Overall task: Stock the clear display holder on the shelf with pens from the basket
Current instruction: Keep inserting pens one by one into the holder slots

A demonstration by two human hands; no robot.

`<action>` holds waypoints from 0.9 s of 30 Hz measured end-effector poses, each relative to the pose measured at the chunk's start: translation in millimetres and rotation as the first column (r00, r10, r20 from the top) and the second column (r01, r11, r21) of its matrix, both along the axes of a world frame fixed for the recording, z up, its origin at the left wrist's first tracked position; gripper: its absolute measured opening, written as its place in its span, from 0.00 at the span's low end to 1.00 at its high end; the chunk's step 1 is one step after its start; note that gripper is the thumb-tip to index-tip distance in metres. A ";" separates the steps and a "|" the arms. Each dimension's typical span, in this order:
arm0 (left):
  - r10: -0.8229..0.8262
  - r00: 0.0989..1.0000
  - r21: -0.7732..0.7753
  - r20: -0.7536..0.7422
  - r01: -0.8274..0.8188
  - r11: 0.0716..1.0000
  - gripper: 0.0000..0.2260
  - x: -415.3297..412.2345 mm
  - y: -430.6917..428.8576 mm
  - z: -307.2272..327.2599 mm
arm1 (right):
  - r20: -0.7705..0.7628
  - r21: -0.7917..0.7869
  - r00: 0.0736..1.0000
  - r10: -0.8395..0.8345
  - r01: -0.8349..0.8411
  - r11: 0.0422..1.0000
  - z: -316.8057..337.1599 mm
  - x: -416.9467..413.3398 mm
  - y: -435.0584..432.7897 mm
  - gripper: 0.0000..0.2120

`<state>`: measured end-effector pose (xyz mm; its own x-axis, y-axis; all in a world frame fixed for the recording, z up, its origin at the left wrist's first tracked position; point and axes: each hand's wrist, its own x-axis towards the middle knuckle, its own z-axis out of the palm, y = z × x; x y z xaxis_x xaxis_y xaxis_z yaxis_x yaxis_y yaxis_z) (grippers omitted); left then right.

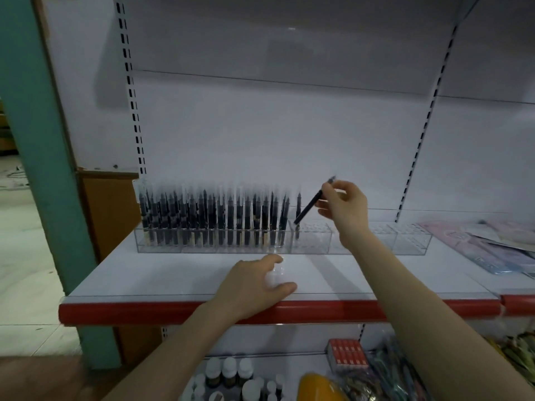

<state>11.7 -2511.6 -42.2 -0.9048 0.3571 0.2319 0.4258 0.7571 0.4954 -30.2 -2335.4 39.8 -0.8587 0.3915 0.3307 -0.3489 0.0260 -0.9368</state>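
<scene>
A long clear display holder (362,241) stands at the back of the white shelf (173,279). Its left half is packed with several upright black pens (214,218), and one lone pen (298,202) stands just right of them. My right hand (344,206) pinches a black pen (308,208) near its top. The pen tilts, its lower tip touching the holder's grid beside the lone pen. My left hand (254,287) rests on the shelf's front, thumb and forefinger spread around a pale blurred patch that I cannot make out.
The holder's right half shows bare slots. Flat pastel packets (492,244) lie at the shelf's right. A red strip (144,311) edges the shelf front. Below are small bottles (228,371), a red box (348,353), bagged items and a yellow object (318,386). A green post (37,140) stands left.
</scene>
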 end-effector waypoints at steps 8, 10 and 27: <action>-0.062 0.997 -0.102 -0.040 0.057 0.993 0.20 -10.9 0.0 -7.8 | -0.053 0.445 0.991 -0.121 0.132 0.886 -2.3 -29.6 -3.1 0.07; -0.066 0.996 -0.096 -0.055 0.061 0.994 0.20 -12.6 -0.4 -10.5 | -0.028 0.487 0.993 -0.112 0.112 0.866 -4.2 -34.6 -5.0 0.10; -0.074 0.992 -0.070 -0.105 0.067 0.995 0.20 -16.3 -0.6 -16.0 | 0.113 0.553 0.989 -0.099 0.020 0.833 -33.1 -42.0 -7.3 0.11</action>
<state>-4.6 -2512.2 -58.3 -0.8477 0.4373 0.3004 0.5277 0.7527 0.3936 -72.2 -2342.7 6.7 -0.8903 0.2309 0.3925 -0.2050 0.5664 -0.7982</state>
